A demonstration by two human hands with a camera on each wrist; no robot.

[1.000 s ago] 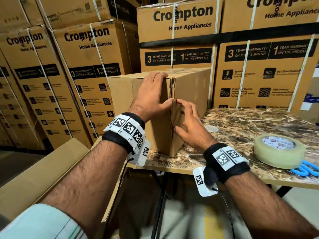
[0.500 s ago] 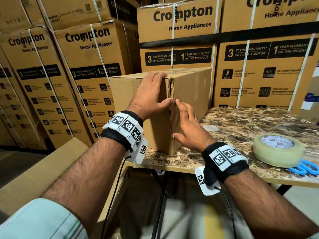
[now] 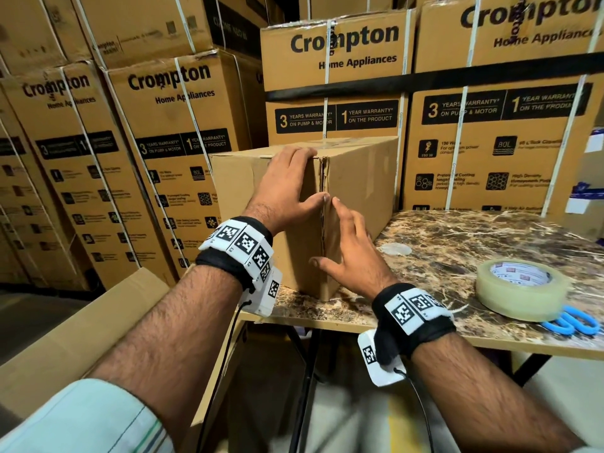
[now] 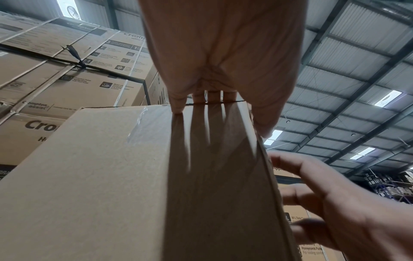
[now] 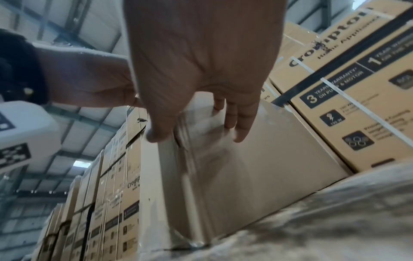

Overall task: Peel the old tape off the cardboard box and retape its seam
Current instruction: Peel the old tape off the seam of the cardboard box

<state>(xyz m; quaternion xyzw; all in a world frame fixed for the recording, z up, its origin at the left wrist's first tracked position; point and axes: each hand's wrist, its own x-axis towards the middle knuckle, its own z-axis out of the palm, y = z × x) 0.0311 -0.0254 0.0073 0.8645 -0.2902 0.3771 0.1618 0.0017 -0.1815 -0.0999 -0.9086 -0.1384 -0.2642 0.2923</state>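
A plain brown cardboard box [image 3: 359, 178] stands on the marble-patterned table [image 3: 457, 250], its near corner edge facing me. My left hand [image 3: 287, 188] lies flat on the box's left face, fingertips at the top edge and thumb at the corner. In the left wrist view a strip of clear old tape [image 4: 138, 123] shows on that face of the box [image 4: 89, 176]. My right hand [image 3: 349, 243] presses with straight fingers on the right face beside the corner, thumb spread out. Clear tape [image 5: 185, 167] runs along the corner under it. A roll of clear tape [image 3: 519, 289] lies at the right.
Blue-handled scissors [image 3: 572, 322] lie by the roll near the table's front edge. A crumpled bit of clear tape [image 3: 395, 248] lies beside the box. Stacks of printed appliance cartons [image 3: 327, 76] wall in the back and left. An open carton flap [image 3: 81, 322] stands at lower left.
My right hand has slid a little up along the box's corner, its fingers straighter. The left hand has stayed in place on the box.
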